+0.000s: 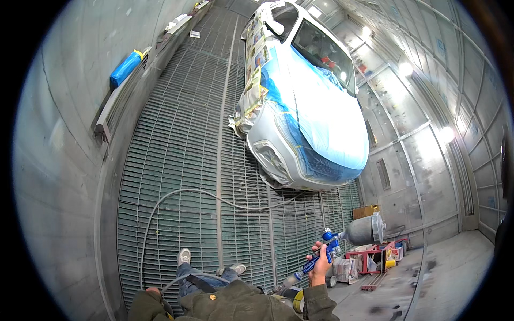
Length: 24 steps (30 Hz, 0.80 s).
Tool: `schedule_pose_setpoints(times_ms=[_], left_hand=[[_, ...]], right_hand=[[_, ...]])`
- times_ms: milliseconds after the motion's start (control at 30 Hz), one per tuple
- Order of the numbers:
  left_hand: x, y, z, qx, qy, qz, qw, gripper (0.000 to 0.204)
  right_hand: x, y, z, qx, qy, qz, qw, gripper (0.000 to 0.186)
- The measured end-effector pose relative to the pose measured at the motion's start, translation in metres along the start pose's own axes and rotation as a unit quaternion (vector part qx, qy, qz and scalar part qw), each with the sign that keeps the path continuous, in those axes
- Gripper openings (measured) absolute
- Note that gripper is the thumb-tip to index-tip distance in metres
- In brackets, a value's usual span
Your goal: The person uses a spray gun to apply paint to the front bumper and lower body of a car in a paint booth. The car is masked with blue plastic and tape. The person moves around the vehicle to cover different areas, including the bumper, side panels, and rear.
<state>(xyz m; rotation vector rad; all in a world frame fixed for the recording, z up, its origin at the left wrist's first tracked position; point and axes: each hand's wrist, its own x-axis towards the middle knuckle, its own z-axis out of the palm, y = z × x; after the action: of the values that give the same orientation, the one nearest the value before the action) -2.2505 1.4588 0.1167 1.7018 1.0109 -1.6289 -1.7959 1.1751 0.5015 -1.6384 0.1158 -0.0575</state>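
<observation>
In my right hand (pixel 320 263) is a blue spray gun (pixel 333 247), its handle wrapped by my fingers. A grey paint cup (pixel 364 230) with a pale lid is tipped sideways on the gun. My left hand (pixel 153 290) shows only in part past its dark sleeve, low at the left; it is closed on a grey air hose (pixel 184 277). Ahead stands a white car (pixel 273 140). Blue-white plastic film (pixel 326 125) covers its hood, and printed paper (pixel 258 51) is taped along its side.
The hose loops over the slatted grating floor (pixel 182 144) toward the car. At the right are a red metal frame (pixel 369 261) with a stack of items and a cardboard box (pixel 365 212). A blue roll (pixel 126 68) lies on a left wall ledge (pixel 115 104). Metal panels enclose both sides.
</observation>
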Motion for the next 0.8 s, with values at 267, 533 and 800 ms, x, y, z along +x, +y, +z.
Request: schedule_pose_setpoints(times_ms=[267, 533, 800], left_hand=[[-0.003, -0.010, -0.019, 0.006, 0.056, -0.010, 0.998, 0.025], [-0.002, -0.001, -0.028, 0.055, 0.026, -0.036, 0.998, 0.027], [0.031, -0.004, -0.066, 0.189, -0.028, -0.020, 0.981, 0.047]], right_hand=[[-0.003, 0.001, 0.007, 0.042, 0.010, 0.000, 0.999, 0.026], [-0.001, 0.027, -0.040, 0.057, 0.043, 0.029, 0.997, 0.042], [-0.013, 0.030, -0.088, 0.128, 0.088, 0.059, 0.986, 0.034]])
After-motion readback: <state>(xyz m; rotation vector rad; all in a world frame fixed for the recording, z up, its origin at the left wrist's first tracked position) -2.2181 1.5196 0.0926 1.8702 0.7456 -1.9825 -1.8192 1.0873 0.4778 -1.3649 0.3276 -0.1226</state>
